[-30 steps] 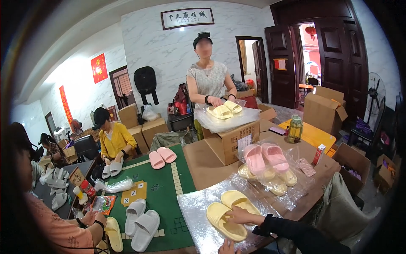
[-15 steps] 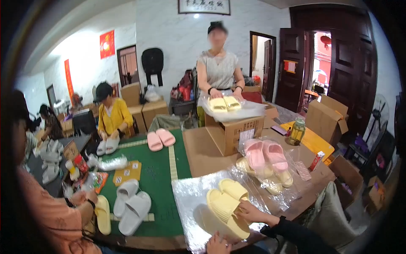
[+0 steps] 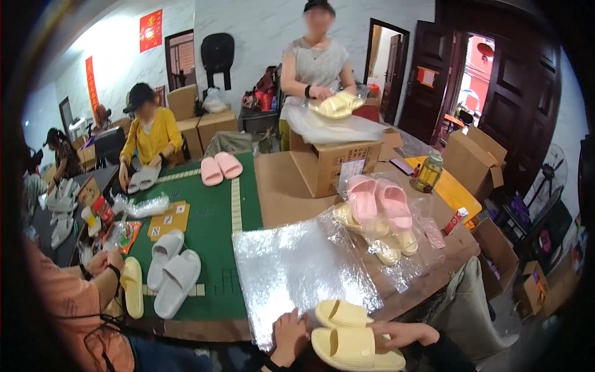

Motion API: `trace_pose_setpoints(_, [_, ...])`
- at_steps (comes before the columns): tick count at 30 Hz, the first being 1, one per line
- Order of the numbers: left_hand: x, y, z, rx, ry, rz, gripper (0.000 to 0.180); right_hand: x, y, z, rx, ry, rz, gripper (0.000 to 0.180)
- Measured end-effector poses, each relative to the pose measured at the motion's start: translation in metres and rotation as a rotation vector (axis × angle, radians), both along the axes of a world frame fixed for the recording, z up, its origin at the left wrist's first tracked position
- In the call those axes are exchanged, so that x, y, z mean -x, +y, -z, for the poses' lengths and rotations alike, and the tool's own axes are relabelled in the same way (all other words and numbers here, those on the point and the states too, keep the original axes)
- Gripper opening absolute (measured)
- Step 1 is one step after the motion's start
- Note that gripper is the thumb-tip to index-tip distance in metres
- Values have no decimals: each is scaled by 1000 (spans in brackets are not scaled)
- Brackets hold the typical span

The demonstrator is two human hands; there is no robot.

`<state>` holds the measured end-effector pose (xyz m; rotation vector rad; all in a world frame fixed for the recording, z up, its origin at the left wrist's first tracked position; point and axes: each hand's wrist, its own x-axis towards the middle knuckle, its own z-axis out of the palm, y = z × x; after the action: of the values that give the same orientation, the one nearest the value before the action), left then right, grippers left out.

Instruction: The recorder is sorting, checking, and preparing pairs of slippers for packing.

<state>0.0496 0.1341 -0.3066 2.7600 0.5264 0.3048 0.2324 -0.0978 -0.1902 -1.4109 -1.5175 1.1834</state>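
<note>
A pair of pale yellow slippers (image 3: 344, 348) is at the near edge of the table, close in front of me. My right hand (image 3: 406, 333) is closed on them from the right; the strap and footbed hide part of its fingers. Left of the pair, my left hand (image 3: 291, 333) lies at the near edge of a shiny silver sheet (image 3: 297, 266), its fingers partly apart and nothing visible in them. To the right of the sheet, pink slippers (image 3: 362, 201) in clear plastic rest on more yellow slippers (image 3: 387, 250).
Grey slippers (image 3: 176, 282) and pink slippers (image 3: 221, 167) lie on the green mat (image 3: 214, 214). A cardboard box (image 3: 347, 164) stands at the back, where a co-worker handles yellow slippers (image 3: 338, 104). Other people work at left. A glass jar (image 3: 429, 172) is on the right.
My right hand has drawn the yellow slippers off the silver sheet toward me. My left hand has moved slightly up and left. At the back, the co-worker has lifted the yellow slippers.
</note>
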Motion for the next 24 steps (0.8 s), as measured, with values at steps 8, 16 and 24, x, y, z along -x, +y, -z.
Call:
trace_pose_setpoints(8, [11, 0, 24, 110, -35, 52, 64, 5, -4, 55, 102, 2, -216, 55])
trace_pose_setpoints(16, [17, -2, 21, -49, -194, 115, 66, 3, 0, 54, 172, -138, -323, 53])
trace_pose_setpoints(24, [23, 1, 25, -23, -175, 181, 51, 8, 1, 46, 65, 149, -271, 51])
